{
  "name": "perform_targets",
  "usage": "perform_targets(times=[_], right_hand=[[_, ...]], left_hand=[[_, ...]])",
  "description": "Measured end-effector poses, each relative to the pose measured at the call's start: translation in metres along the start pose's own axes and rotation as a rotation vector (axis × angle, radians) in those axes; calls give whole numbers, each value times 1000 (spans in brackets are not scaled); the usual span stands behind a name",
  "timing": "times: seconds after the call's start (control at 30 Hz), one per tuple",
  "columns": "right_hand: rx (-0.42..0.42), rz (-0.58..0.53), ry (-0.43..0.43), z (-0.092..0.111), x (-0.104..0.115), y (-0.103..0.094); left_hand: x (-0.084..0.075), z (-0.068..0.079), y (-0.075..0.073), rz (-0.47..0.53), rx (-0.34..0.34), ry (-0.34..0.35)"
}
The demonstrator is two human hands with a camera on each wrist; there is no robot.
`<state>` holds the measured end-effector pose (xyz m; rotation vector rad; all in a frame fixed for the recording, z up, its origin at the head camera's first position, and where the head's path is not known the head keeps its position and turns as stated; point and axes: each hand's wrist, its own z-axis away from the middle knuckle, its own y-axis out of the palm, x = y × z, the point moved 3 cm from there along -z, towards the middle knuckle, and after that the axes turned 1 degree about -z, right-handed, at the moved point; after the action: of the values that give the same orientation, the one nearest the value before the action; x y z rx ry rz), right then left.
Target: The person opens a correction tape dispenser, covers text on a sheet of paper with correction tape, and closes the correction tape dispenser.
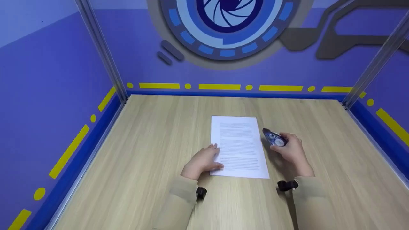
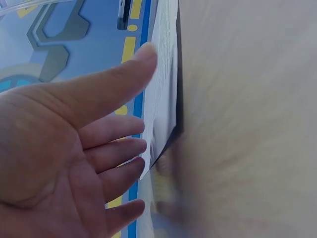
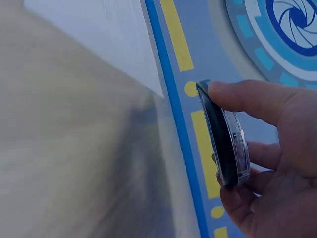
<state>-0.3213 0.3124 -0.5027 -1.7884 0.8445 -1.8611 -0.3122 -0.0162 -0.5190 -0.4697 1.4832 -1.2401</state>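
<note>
A printed sheet of paper [image 1: 238, 147] lies on the wooden table, its text facing up. At its lower left edge my left hand [image 1: 204, 161] rests, with thumb and fingertips touching the sheet. The left wrist view shows this hand [image 2: 74, 148] with fingers spread and fairly straight. To the right of the sheet, my right hand [image 1: 292, 150] pinches a correction tape [image 1: 275, 139] between thumb and fingers, its pointed end toward the paper. Seen from the right wrist, the correction tape [image 3: 225, 139] has a dark side and a clear case, and is held above the table.
The light wooden table [image 1: 153, 140] reaches back to a blue wall [image 1: 134, 51] with yellow marks. Metal posts [image 1: 102, 48] stand at the table's back corners. A black wrist device [image 1: 287, 185] sits by each sleeve.
</note>
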Motion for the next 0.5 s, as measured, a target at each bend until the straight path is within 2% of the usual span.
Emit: perform_targets(times=[0.13,0.3,0.5], right_hand=[[3,6,-109,2,13,9],[5,-1,-205,8,29,16],[32,-1,-264,15,45,26]], left_hand=[[-2,-2,-4,70,-96,-68],[-2,-4,-10,237,-210,-150],[-3,-5,-12,423,-291,-164]])
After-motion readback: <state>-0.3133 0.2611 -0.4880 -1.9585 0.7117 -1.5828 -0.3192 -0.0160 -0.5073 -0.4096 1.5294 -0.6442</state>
